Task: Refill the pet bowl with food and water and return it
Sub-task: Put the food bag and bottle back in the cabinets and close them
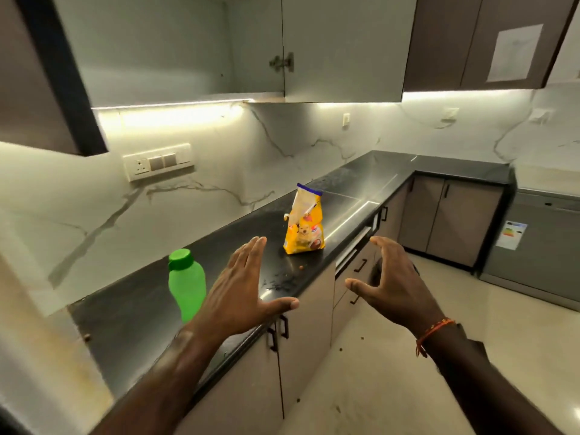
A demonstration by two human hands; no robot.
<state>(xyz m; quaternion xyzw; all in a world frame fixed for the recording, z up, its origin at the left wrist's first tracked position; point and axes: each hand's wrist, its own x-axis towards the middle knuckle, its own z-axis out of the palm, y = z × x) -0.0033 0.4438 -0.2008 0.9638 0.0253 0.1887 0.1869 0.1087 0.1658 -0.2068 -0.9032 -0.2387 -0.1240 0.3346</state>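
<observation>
A yellow pet food bag [304, 224] stands upright on the black countertop [131, 321], its top rolled with a blue strip. A green water bottle [187, 285] with a green cap stands nearer, to the left. My left hand [241, 290] hovers over the counter's front edge between bottle and bag, fingers spread, holding nothing. My right hand [392, 284] is raised out past the counter edge, fingers curved apart and empty. No pet bowl is in view. A few kibble pieces [300, 267] and water drops lie on the counter in front of the bag.
Lower cabinets [301, 346] with black handles run under the counter. An upper cabinet door [342, 48] hangs open overhead. A grey appliance [536, 246] stands at the far right. Kibble bits [340, 350] are scattered on the light floor. A switch panel [157, 161] is on the marble wall.
</observation>
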